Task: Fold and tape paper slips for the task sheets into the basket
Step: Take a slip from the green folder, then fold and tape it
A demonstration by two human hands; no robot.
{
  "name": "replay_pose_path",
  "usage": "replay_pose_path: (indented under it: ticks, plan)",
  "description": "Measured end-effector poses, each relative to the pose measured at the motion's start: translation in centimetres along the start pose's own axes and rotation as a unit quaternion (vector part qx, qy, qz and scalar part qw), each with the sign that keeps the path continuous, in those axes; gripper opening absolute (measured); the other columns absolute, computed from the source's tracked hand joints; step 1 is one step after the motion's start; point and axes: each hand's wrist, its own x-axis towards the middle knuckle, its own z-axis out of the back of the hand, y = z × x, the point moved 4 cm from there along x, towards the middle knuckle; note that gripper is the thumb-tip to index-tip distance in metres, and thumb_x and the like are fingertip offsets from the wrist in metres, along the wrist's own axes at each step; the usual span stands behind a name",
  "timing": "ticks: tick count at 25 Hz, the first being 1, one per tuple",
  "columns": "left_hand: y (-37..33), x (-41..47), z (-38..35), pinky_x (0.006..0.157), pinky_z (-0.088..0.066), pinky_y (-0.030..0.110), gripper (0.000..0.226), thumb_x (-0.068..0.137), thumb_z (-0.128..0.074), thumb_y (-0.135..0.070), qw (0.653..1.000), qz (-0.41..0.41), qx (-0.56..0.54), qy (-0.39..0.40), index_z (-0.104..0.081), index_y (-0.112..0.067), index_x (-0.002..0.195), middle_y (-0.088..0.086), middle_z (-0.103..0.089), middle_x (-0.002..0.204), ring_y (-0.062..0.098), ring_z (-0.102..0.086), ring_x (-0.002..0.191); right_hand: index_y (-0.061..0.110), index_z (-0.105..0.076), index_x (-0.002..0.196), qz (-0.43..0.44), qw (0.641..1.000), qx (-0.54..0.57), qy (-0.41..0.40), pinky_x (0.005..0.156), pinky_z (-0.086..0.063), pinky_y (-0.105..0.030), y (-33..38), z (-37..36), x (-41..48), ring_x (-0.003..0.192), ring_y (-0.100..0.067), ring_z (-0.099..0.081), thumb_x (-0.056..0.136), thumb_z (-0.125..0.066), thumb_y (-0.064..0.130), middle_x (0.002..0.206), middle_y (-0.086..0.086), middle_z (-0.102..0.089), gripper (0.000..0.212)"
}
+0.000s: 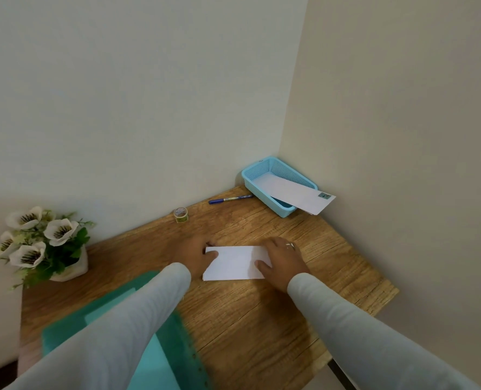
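A folded white paper slip (235, 263) lies flat on the wooden table (247, 319). My left hand (195, 253) presses its left end, thumb lying on the paper. My right hand (283, 261) presses the right end with flat fingers and wears a ring. At the far right corner stands a light blue basket (264, 170); a folded, taped slip (298, 194) lies in it and sticks out over its near rim. A small roll of tape (180, 214) stands near the wall.
A blue pen (229, 199) lies between the tape and the basket. A pot of white flowers (41, 243) stands at the table's left edge. A teal folder (155, 347) with paper lies under my left forearm. Walls close off the back and right.
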Motion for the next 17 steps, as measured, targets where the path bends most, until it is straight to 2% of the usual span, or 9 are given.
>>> replay_pose_path:
  ticks: [4,6,8,11,13,17]
  plan:
    - [-3.8,-1.4,2.8,0.078,-0.055,0.031,0.007,0.094,-0.072,-0.025,0.992,-0.086,-0.09,-0.02,-0.076,-0.027,0.099,-0.009,-0.072,0.098,0.01,-0.064,0.091,0.024,-0.061,0.131,0.1,0.992,0.054,-0.045,0.114,-0.04,-0.041,4.9,3.2,-0.4,0.125,-0.022,-0.055,0.107,-0.049,0.036,0.13,0.0,-0.065,0.03]
    - [-5.0,-2.0,4.1,0.08,-0.054,0.027,0.006,0.093,-0.074,-0.026,0.983,-0.117,-0.14,-0.026,-0.08,-0.028,0.095,-0.013,-0.075,0.096,0.005,-0.066,0.09,0.022,-0.067,0.12,0.138,0.984,0.094,-0.07,0.097,-0.051,-0.035,6.5,4.5,-0.5,0.106,-0.018,-0.062,0.108,-0.047,0.033,0.109,0.001,-0.07,0.026]
    - [-5.2,-2.1,5.1,0.09,-0.057,0.034,0.008,0.091,-0.076,-0.028,0.97,-0.133,-0.2,-0.028,-0.081,-0.029,0.097,-0.013,-0.077,0.098,0.006,-0.069,0.096,0.021,-0.068,0.111,0.157,0.974,0.137,-0.086,0.083,-0.054,-0.034,7.1,5.4,-0.5,0.092,-0.014,-0.062,0.107,-0.047,0.031,0.097,0.005,-0.069,0.023]
    - [-5.3,-2.4,6.3,0.089,-0.059,0.048,0.007,0.09,-0.077,-0.029,0.957,-0.148,-0.247,-0.044,-0.081,-0.027,0.096,-0.007,-0.079,0.096,0.013,-0.073,0.094,0.023,-0.066,0.098,0.183,0.959,0.184,-0.112,0.076,-0.053,-0.035,7.5,6.0,-0.6,0.084,-0.012,-0.061,0.106,-0.05,0.031,0.088,0.006,-0.067,0.02]
    - [-5.7,-2.6,7.0,0.086,-0.06,0.051,0.007,0.09,-0.078,-0.032,0.953,-0.155,-0.253,-0.058,-0.082,-0.027,0.093,-0.005,-0.079,0.093,0.016,-0.074,0.091,0.025,-0.063,0.092,0.192,0.947,0.23,-0.119,0.073,-0.05,-0.034,7.8,6.3,-0.8,0.081,-0.012,-0.061,0.106,-0.051,0.029,0.083,0.007,-0.065,0.019]
    - [-6.6,-2.5,8.3,0.083,-0.06,0.05,0.012,0.087,-0.079,-0.038,0.954,-0.173,-0.236,-0.059,-0.082,-0.026,0.091,-0.005,-0.078,0.09,0.016,-0.073,0.087,0.015,-0.068,0.101,0.202,0.941,0.25,-0.11,0.074,-0.052,-0.039,8.4,6.7,-1.0,0.084,-0.017,-0.064,0.107,-0.046,0.033,0.09,-0.001,-0.07,0.028]
